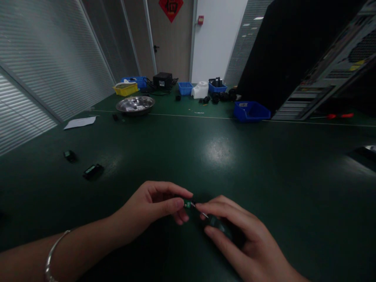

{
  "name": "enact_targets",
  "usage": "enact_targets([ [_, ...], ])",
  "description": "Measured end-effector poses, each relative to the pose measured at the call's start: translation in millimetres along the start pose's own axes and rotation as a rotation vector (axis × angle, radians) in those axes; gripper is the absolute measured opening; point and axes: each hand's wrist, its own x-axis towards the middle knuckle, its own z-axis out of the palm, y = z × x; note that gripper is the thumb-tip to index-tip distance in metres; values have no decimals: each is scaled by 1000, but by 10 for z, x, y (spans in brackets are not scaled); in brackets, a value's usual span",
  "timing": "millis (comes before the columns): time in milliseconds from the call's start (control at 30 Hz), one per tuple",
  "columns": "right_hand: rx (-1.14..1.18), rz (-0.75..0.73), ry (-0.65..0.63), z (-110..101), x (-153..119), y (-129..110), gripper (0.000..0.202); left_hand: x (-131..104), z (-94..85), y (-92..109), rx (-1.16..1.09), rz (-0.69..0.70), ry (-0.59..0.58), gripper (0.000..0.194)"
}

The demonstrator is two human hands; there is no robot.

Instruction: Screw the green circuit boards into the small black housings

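Observation:
Between the thumb and fingers of my left hand (158,203) is a small green circuit board (187,203), mostly hidden by the fingertips. My right hand (237,227) is closed around the dark handle of a screwdriver (217,224). The screwdriver's thin metal shaft points left, and its tip is at or very near the board's right end; I cannot tell whether it touches. Both hands are just above the green table (164,152). Two small black parts with green faces, a nearer one (93,171) and a farther one (69,156), lie to the left.
Farther back are a steel bowl (135,105), a yellow bin (125,89), a blue bin (252,111) and a black box with cables (162,80). White paper (80,122) lies at left. A large computer case (282,58) stands at right, near a red-handled tool (340,116).

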Motion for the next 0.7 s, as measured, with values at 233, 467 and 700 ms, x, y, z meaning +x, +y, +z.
enact_targets([
  [233,66,-2,-32,-5,15,-19,40,-21,2,-12,-30,-7,-18,14],
  [467,103,-16,-45,-5,3,8,43,-20,-1,-26,-11,18,-10,12],
  [700,69,9,-23,5,3,5,42,-9,-12,-61,18,42,34,11],
])
